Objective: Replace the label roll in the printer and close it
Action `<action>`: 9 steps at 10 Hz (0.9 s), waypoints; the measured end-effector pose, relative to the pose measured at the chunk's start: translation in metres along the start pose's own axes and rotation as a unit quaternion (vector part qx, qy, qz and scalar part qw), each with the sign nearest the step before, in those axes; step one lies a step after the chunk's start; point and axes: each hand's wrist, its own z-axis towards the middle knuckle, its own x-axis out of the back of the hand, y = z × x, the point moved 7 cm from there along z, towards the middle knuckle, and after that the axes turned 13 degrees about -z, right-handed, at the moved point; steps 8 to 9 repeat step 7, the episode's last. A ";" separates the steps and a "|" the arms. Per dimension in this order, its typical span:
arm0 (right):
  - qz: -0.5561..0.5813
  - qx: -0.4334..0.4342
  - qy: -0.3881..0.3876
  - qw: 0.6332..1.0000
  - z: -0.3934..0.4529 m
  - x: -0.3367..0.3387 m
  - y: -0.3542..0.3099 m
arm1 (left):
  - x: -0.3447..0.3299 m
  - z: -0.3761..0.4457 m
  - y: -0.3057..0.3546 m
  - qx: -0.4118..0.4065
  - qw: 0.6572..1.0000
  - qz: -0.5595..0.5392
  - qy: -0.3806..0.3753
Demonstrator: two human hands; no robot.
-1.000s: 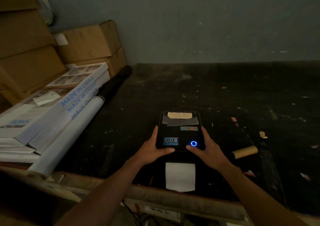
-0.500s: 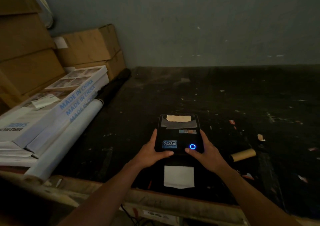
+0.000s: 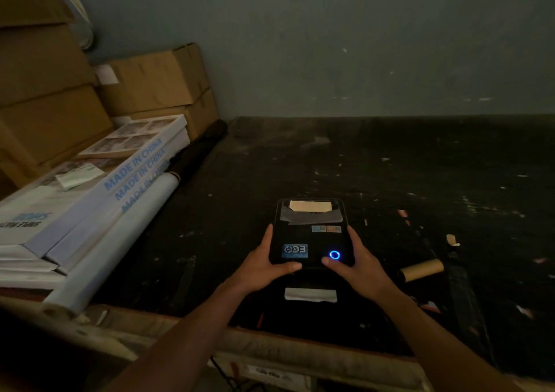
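Note:
A black label printer (image 3: 310, 235) sits on a dark table, its lid down, with a glowing blue ring button (image 3: 334, 254) near its front right. My left hand (image 3: 264, 264) grips the printer's left side with the thumb on the lid's front edge. My right hand (image 3: 357, 267) grips the right side, its thumb beside the blue ring. A short strip of white label paper (image 3: 310, 295) sticks out of the front slot. An empty brown cardboard core (image 3: 422, 269) lies on the table to the right of the printer.
Stacked cardboard boxes (image 3: 156, 82) and flat white boxes (image 3: 99, 187) fill the left side, with a white paper roll (image 3: 114, 241) and a dark roll (image 3: 198, 151) alongside them. Paper scraps (image 3: 452, 240) dot the dark table (image 3: 390, 166). A grey wall stands behind.
The white label strip at the printer's front has become much shorter. Both hands stay on the printer's sides, pressing the lid, and the view has shifted slightly.

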 end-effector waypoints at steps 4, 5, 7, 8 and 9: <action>0.003 -0.014 -0.009 1.000 0.003 0.000 0.001 | 0.001 0.003 -0.002 0.013 1.000 0.000 -0.006; -0.003 -0.010 -0.012 1.000 0.003 -0.004 0.004 | -0.002 0.003 -0.007 0.011 1.000 -0.001 -0.007; 0.000 0.000 -0.002 1.000 -0.004 -0.002 -0.003 | -0.001 0.002 -0.003 -0.026 0.998 -0.052 -0.008; 0.000 0.000 -0.002 1.000 -0.004 -0.002 -0.003 | -0.001 0.002 -0.003 -0.026 0.998 -0.052 -0.008; 0.000 0.000 -0.002 1.000 -0.004 -0.002 -0.003 | -0.001 0.002 -0.003 -0.026 0.998 -0.052 -0.008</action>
